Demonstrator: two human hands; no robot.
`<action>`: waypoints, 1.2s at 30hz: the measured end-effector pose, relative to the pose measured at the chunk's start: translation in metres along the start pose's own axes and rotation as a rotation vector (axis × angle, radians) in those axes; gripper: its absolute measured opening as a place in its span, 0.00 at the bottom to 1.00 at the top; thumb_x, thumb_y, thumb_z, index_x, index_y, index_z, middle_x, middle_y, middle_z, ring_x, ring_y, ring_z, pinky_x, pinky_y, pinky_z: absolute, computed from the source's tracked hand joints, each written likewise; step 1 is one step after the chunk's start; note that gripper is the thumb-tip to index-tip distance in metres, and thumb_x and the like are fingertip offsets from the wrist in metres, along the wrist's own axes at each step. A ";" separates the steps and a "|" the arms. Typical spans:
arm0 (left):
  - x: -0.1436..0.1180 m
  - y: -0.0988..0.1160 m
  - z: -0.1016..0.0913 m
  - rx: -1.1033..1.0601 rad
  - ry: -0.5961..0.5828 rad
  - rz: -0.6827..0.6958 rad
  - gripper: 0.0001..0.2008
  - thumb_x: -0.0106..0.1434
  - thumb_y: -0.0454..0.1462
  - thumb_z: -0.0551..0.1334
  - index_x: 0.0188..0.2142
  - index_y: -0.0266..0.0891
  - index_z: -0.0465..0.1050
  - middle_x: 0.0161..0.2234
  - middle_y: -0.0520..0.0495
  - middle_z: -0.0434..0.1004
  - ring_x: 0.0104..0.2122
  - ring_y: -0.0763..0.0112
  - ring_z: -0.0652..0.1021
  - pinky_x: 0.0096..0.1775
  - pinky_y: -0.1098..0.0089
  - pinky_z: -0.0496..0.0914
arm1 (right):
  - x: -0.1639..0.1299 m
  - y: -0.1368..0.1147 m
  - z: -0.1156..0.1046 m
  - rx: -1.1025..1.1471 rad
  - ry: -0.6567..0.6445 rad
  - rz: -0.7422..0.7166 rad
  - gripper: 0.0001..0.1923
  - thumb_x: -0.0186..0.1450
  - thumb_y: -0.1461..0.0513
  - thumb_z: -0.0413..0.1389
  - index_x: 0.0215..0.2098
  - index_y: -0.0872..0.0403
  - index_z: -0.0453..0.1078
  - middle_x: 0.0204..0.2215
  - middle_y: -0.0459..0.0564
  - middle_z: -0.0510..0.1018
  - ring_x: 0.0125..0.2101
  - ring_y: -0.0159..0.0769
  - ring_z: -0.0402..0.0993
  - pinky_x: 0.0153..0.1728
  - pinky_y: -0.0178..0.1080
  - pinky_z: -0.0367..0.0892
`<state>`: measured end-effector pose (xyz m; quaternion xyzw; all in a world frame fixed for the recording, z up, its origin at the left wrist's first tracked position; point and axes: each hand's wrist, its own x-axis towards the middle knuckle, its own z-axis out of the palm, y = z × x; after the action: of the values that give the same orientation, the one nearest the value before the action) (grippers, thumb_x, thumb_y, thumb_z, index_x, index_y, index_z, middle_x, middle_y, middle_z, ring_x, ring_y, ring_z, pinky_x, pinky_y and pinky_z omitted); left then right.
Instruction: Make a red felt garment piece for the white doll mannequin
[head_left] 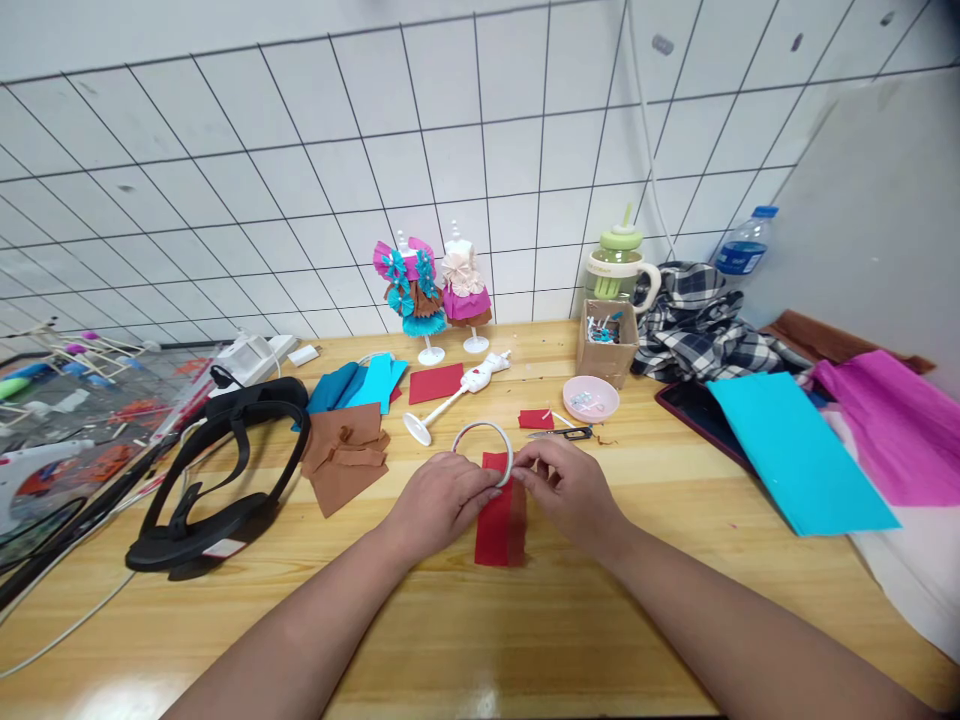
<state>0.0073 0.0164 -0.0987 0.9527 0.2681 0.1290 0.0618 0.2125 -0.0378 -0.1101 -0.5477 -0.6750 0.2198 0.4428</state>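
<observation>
In the head view, a wood-grained desk (480, 640) runs up to a white tiled wall (330, 200). Two small dress forms (421, 285) in ruffled, colored outfits stand by the wall, with an undressed white form (481, 375) lying in front of them; a black headset (281, 480) rests on the left, and a pink bowl (591, 413) sits near a cardboard box (602, 362).

The pale ring (484, 425) is thin-walled and open in the middle (it looks like a roll of tape). The red strip (492, 530) is flat and oblong, with a darker, brownish band along its right side.

The left hand (442, 503) pinches the ring's lower edge between thumb and fingers, tilting it up over the strip's far end. The right hand (574, 492) has its fingertips drawn close at the ring's right edge; whether they grip anything, I cannot tell. The strip lies on the desk between and below the hands.
</observation>
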 end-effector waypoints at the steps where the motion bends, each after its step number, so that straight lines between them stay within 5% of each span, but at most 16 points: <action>1: 0.000 0.000 -0.001 -0.010 -0.001 0.001 0.15 0.71 0.41 0.49 0.44 0.42 0.73 0.31 0.48 0.77 0.32 0.67 0.75 0.36 0.66 0.64 | 0.001 0.000 -0.001 -0.010 0.000 -0.014 0.03 0.65 0.62 0.55 0.34 0.51 0.71 0.31 0.46 0.75 0.30 0.33 0.68 0.31 0.35 0.63; 8: -0.002 -0.004 -0.013 -0.099 0.059 -0.044 0.14 0.71 0.38 0.49 0.47 0.40 0.71 0.34 0.46 0.78 0.36 0.66 0.75 0.39 0.66 0.66 | 0.005 0.005 -0.012 -0.072 0.092 -0.006 0.05 0.66 0.62 0.52 0.32 0.52 0.67 0.30 0.47 0.73 0.31 0.35 0.68 0.31 0.36 0.61; 16: -0.003 -0.009 -0.007 -0.183 0.167 -0.328 0.14 0.69 0.41 0.51 0.38 0.41 0.73 0.33 0.48 0.78 0.35 0.65 0.76 0.38 0.67 0.67 | -0.004 -0.010 -0.003 -0.178 -0.022 -0.192 0.07 0.68 0.64 0.48 0.33 0.52 0.64 0.30 0.48 0.73 0.32 0.36 0.67 0.34 0.38 0.60; 21: -0.003 -0.039 -0.004 -0.349 0.311 -0.617 0.16 0.68 0.44 0.49 0.35 0.39 0.71 0.32 0.49 0.77 0.33 0.66 0.76 0.35 0.69 0.68 | -0.007 -0.014 -0.004 -0.154 -0.025 -0.227 0.08 0.69 0.63 0.47 0.31 0.51 0.62 0.28 0.48 0.72 0.31 0.36 0.66 0.32 0.38 0.59; 23: -0.005 -0.059 -0.003 -0.327 0.275 -0.681 0.17 0.67 0.44 0.49 0.39 0.38 0.73 0.36 0.47 0.79 0.37 0.64 0.77 0.38 0.68 0.69 | -0.006 -0.012 -0.008 -0.120 -0.019 -0.182 0.08 0.69 0.62 0.48 0.31 0.51 0.62 0.28 0.47 0.71 0.30 0.36 0.65 0.31 0.38 0.59; 26: -0.008 -0.080 -0.001 -0.198 0.093 -0.647 0.16 0.66 0.43 0.52 0.40 0.40 0.75 0.39 0.45 0.80 0.39 0.59 0.78 0.41 0.64 0.69 | -0.001 -0.006 -0.011 -0.037 -0.034 -0.049 0.06 0.67 0.62 0.49 0.32 0.51 0.63 0.28 0.46 0.70 0.30 0.35 0.65 0.31 0.36 0.60; 29: -0.007 -0.082 0.000 -0.036 0.167 -0.606 0.18 0.64 0.42 0.56 0.50 0.38 0.73 0.45 0.39 0.78 0.46 0.54 0.75 0.47 0.60 0.68 | 0.001 -0.002 -0.010 0.074 -0.079 0.069 0.06 0.67 0.62 0.49 0.31 0.51 0.63 0.28 0.45 0.69 0.29 0.33 0.65 0.30 0.35 0.60; 33: -0.005 -0.057 -0.005 0.049 0.295 -0.569 0.19 0.68 0.45 0.51 0.52 0.40 0.71 0.49 0.39 0.74 0.51 0.53 0.71 0.52 0.53 0.62 | 0.002 0.000 -0.007 0.204 -0.146 0.168 0.06 0.66 0.61 0.49 0.31 0.51 0.63 0.27 0.44 0.68 0.27 0.31 0.62 0.26 0.34 0.59; 36: -0.003 -0.032 -0.010 -0.126 0.222 -0.470 0.23 0.71 0.47 0.44 0.45 0.45 0.76 0.46 0.45 0.75 0.50 0.58 0.71 0.53 0.53 0.60 | 0.002 0.001 -0.005 0.271 -0.158 0.226 0.06 0.65 0.59 0.50 0.30 0.52 0.63 0.25 0.43 0.67 0.25 0.30 0.60 0.25 0.33 0.59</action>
<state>-0.0140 0.0424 -0.0958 0.8385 0.4786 0.2312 0.1195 0.2174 -0.0362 -0.1078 -0.5362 -0.6061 0.3993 0.4308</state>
